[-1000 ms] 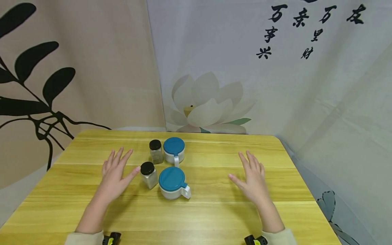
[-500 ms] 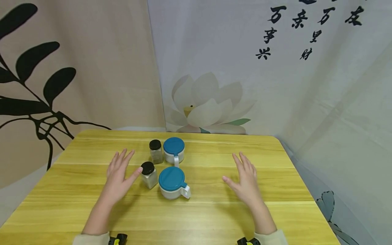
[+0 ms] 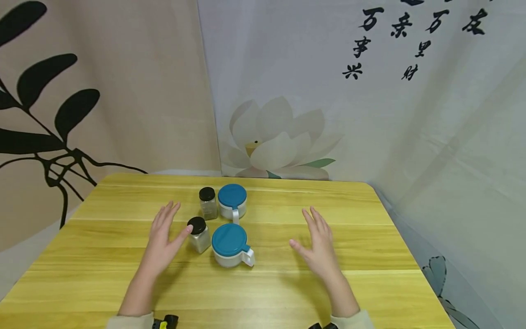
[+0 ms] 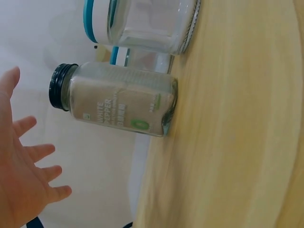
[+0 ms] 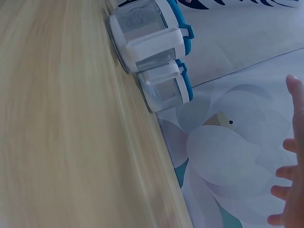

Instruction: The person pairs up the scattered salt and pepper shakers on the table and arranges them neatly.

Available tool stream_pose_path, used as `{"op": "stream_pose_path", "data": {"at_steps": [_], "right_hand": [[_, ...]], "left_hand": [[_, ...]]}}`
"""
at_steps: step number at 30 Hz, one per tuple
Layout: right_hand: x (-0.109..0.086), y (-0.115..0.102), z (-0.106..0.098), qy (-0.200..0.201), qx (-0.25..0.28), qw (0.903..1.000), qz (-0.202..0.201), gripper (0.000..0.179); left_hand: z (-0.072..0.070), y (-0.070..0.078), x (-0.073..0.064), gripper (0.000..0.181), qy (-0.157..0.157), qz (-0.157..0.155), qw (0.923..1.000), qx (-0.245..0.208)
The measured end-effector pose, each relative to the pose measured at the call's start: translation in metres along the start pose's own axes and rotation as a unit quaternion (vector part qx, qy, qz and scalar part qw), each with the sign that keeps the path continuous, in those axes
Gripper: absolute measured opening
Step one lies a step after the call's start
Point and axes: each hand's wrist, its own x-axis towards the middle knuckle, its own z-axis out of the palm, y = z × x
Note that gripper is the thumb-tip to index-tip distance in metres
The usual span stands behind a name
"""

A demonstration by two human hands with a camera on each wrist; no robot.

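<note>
A pale printed backdrop (image 3: 287, 137) stands behind the wooden table (image 3: 263, 292), on which the nearer blue-lidded seasoning jar (image 3: 229, 241) sits upright, its handle turned right and toward the person. Well to the jar's right, the right hand (image 3: 319, 251) hovers, fingers and thumb spread, holding nothing. To the jar's left, the left hand (image 3: 161, 246) hovers likewise, wide open with nothing in its grasp. Directly beyond the jar stands a second blue-lidded jar (image 3: 232, 196); just left of it is the white pepper bottle (image 4: 121, 97) with its black cap, the left thumb near but apart from it. Beyond and left of the jar is another black-capped bottle (image 3: 208, 205). The step in hand looks like an approach before contact; gripping anything would call for bringing a hand in beside it and curling the fingers.
</note>
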Motion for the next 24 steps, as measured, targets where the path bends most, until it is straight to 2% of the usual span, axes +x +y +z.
{"op": "stream_pose_path", "data": {"at_steps": [16,24], "right_hand": [[0.005,-0.012,0.019,-0.005,0.051,0.9987,0.002,0.084],[0.008,-0.017,0.03,-0.004,0.063,0.998,-0.001,0.082]], "left_hand": [[0.009,-0.004,0.003,0.067,-0.005,-0.02,0.9991,-0.037],[0.011,-0.004,0.001,0.064,-0.014,-0.037,0.9956,-0.085]]}}
